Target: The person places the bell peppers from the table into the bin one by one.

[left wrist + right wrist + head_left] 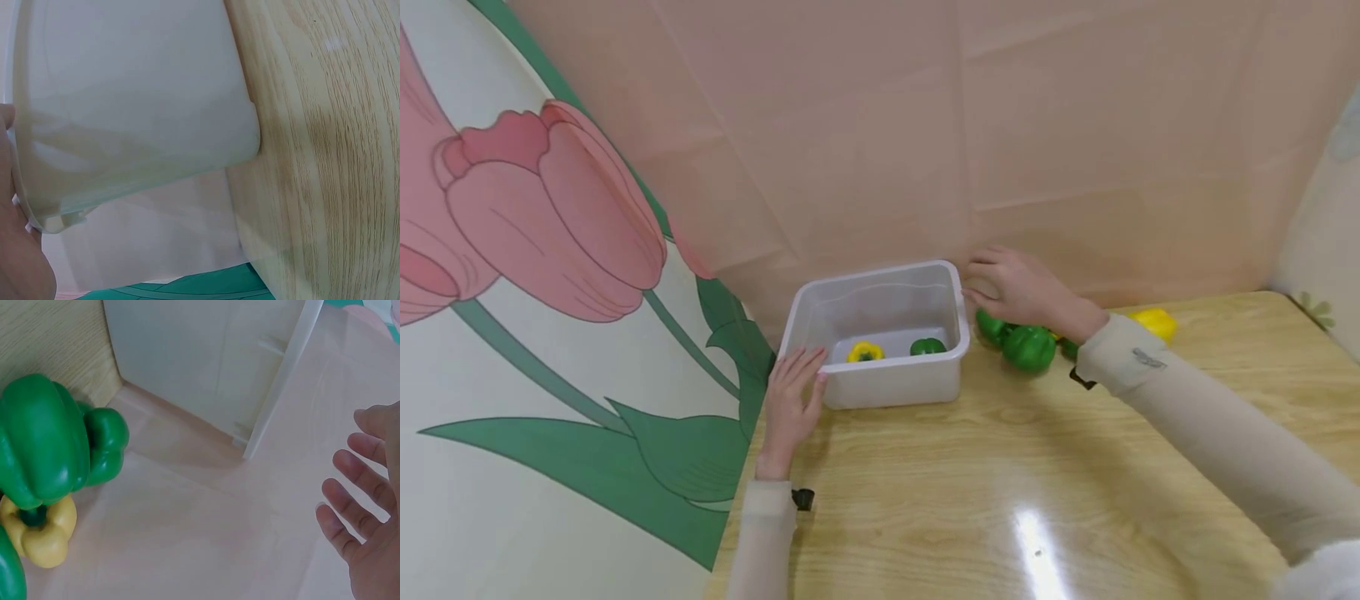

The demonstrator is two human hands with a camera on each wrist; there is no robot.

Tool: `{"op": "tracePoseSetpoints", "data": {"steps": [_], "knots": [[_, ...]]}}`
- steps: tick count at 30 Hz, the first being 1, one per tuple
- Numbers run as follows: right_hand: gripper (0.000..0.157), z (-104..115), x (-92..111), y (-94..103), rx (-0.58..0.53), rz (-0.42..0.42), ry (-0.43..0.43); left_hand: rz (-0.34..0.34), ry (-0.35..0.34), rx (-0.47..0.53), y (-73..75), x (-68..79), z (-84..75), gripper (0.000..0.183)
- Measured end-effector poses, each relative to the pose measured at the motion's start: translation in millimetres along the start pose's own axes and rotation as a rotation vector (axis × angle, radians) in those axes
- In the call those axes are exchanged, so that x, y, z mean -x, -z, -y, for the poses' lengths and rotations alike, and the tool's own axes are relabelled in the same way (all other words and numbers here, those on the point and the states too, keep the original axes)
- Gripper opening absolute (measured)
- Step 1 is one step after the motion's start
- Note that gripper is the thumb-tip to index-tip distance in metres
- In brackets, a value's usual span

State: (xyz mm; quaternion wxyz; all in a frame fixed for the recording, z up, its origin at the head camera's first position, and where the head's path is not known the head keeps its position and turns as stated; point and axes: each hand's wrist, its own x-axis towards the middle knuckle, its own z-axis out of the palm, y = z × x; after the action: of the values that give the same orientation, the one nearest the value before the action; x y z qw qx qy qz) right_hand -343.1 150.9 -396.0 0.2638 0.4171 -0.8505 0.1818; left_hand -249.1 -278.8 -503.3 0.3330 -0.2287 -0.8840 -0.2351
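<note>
A pale grey plastic bin (891,383) stands at the back left of the table. Inside lie a yellow bell pepper (866,352) and a green bell pepper (928,346). My left hand (793,404) rests on the bin's front left corner, its fingers laid fairly straight across the rim; part of it shows beside the rim in the left wrist view. Just outside the right rim is my right hand (1018,287), raised over a group of peppers. In the right wrist view its fingers (356,478) are loosely bent and hold nothing.
Right of the bin sit green bell peppers (1029,348) and a yellow pepper (47,534), partly hidden by the right arm. Another yellow pepper (1153,323) lies farther right. Behind stands a pinkish cloth backdrop (865,150); a wall with painted tulips (565,225) borders the left.
</note>
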Motion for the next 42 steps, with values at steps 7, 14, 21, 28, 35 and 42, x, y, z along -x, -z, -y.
{"op": "tracePoseSetpoints", "data": {"steps": [7,14,21,28,35,42], "knots": [[0.019,-6.5,13.6,6.4,-0.008,-0.001,-0.015,-0.001,-0.014,0.005,-1.6,0.5,-1.8,0.038],[0.02,-13.3,19.5,8.7,0.006,-0.025,-0.023,-0.01,-0.022,-0.014,0.3,-0.1,-1.3,0.037],[0.022,-18.1,28.4,16.3,-0.002,-0.04,-0.057,-0.071,-0.067,-0.034,-1.7,2.5,-0.7,0.037],[0.021,-26.7,40.6,28.0,0.009,-0.055,-0.105,-0.221,-0.172,-0.062,-4.8,3.9,4.6,0.034],[0.021,-32.6,55.6,40.0,0.012,-0.067,-0.108,-0.281,-0.235,-0.09,-2.0,4.1,4.9,0.036],[0.026,-41.7,73.3,46.4,-0.014,-0.119,-0.09,-0.294,-0.237,-0.075,-1.9,4.8,4.6,0.037]]}}
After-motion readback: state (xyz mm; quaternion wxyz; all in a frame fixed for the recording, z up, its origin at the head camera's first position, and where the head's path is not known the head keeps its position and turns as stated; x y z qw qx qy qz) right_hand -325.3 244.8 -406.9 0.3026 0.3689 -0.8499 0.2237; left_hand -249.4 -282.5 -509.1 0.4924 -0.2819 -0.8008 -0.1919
